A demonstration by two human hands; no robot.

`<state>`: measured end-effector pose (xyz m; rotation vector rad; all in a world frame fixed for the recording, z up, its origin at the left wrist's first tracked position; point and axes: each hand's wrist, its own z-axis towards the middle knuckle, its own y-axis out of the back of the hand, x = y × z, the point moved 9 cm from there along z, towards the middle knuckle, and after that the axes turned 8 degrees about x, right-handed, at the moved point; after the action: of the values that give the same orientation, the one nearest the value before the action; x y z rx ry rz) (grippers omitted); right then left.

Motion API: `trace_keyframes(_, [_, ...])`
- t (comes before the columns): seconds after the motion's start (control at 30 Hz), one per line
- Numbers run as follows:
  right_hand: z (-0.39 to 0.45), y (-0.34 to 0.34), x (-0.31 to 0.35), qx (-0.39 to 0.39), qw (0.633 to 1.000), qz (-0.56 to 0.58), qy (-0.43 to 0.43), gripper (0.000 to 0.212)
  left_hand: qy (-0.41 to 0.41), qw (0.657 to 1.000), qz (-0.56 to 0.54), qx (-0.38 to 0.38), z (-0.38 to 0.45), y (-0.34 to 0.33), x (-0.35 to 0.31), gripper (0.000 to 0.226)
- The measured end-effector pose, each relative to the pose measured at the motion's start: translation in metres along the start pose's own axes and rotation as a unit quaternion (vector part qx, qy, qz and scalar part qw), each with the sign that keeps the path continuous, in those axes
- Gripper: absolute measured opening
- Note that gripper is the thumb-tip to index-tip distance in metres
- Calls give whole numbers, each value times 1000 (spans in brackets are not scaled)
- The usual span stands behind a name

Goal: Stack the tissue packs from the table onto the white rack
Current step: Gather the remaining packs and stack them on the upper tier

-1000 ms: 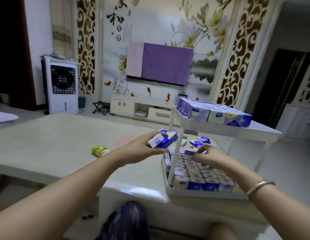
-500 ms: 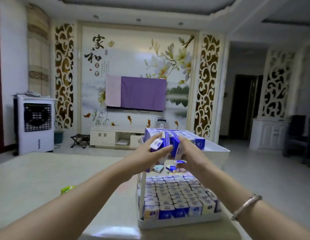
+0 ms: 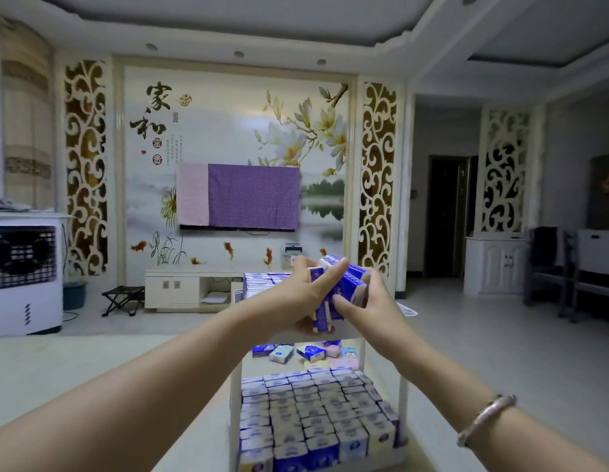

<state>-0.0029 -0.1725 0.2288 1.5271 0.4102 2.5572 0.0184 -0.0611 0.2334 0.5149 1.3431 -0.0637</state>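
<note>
- Held packs [image 3: 344,291]: a small bundle of blue-and-white tissue packs, centre of the frame, clasped between both hands above the front edge of the rack's top shelf.
- Left hand [image 3: 298,296]: fingers curled round the bundle's left face, index finger laid diagonally across it, pointing up and right. Grasping the packs.
- Right hand [image 3: 368,310]: fingers wrapped over the bundle's right and near side. Also grasping the packs.
- Axis: the bundle's long axis stands near upright, tilted slightly, top end leaning right and away from the camera. How many packs it holds cannot be told.
- Rack [image 3: 235,386]: white, centre and lower centre. Top shelf sits directly below and behind the hands; a row of shelf packs [image 3: 262,282] already stands on its left part, just left of the left hand.
- Key relation: free shelf space appears to lie behind and right of the bundle, so judged, the set-down goes forward and down. Both hands are equally near.
- Lower tier [image 3: 313,413]: filled with upright packs, bottom centre.
- Loose packs [image 3: 296,352] lie on the table behind the rack, under the hands.
- Risk, judged: the bundle may splay on release.
</note>
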Motion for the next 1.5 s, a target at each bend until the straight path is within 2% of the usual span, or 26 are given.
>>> trace_keyframes(0.07, [3,15,-4,-21,1000,-11,-11,37,-52,992,114,-20,4,2,-14,62])
trace_keyframes(0.17, [10,40,-8,-19,999,-18,-43,37,-126,960,246,-56,8,5,-33,55])
trace_keyframes(0.27, [18,57,-7,34,995,-30,-86,34,-106,914,385,-68,21,-1,-35,66])
trace_keyframes(0.33, [25,68,-8,60,991,-12,-120,31,-91,895,433,-60,30,-8,-40,70])
trace_keyframes(0.5, [39,83,5,120,979,-46,-161,39,-118,886,447,-33,53,-23,-60,84])
trace_keyframes(0.63, [47,82,6,93,981,-45,-166,44,-125,904,406,-38,66,-28,-66,65])
trace_keyframes(0.73, [52,70,-1,128,979,-67,-141,31,-133,907,397,-50,73,-34,-66,55])
trace_keyframes(0.8, [54,70,-8,141,980,-61,-129,17,-131,906,402,-29,77,-40,-60,62])
trace_keyframes(0.87, [57,78,-18,142,979,-62,-131,13,-117,907,404,9,77,-43,-48,76])
trace_keyframes(0.97, [60,93,-31,155,969,-127,-147,28,-106,884,455,28,68,-35,-35,92])
trace_keyframes(1.07, [60,100,-38,190,949,-180,-175,43,-80,842,533,26,66,-19,-18,82])
trace_keyframes(1.2, [67,81,-42,253,930,-193,-183,49,-44,832,550,50,70,-11,10,40])
trace_keyframes(1.33, [81,63,-49,256,923,-230,-173,54,-39,807,588,35,70,-7,13,45])
trace_keyframes(1.5, [91,44,-55,236,922,-269,-149,37,-33,826,561,43,73,-5,16,52])
